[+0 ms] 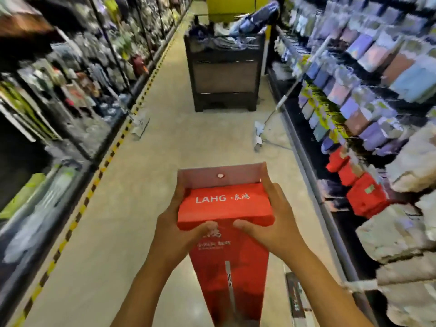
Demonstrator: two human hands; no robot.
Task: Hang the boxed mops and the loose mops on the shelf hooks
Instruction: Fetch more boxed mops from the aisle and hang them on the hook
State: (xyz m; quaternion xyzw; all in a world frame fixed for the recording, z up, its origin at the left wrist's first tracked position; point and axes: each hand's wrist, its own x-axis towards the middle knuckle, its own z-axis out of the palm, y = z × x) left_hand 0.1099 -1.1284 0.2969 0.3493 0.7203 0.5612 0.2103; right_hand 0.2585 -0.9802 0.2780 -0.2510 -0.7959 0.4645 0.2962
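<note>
Red boxed mop (225, 208) clamped between left hand (175, 228) and right hand (274, 223).

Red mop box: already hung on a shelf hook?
No, both hands, left hand and right hand, hold the red mop box over the aisle floor.

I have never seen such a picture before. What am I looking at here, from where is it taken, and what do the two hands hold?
There is no machine here. A person wears a camera on the head, so this one picture looks forward and down a shop aisle. The left hand and the right hand grip the top end of a long red box marked LAHG, its flap open. Similar red boxes sit low on the right shelf. Two loose mops are on the floor, one leaning on that shelf. A dark cart stands ahead. The picture is blurred.
</note>
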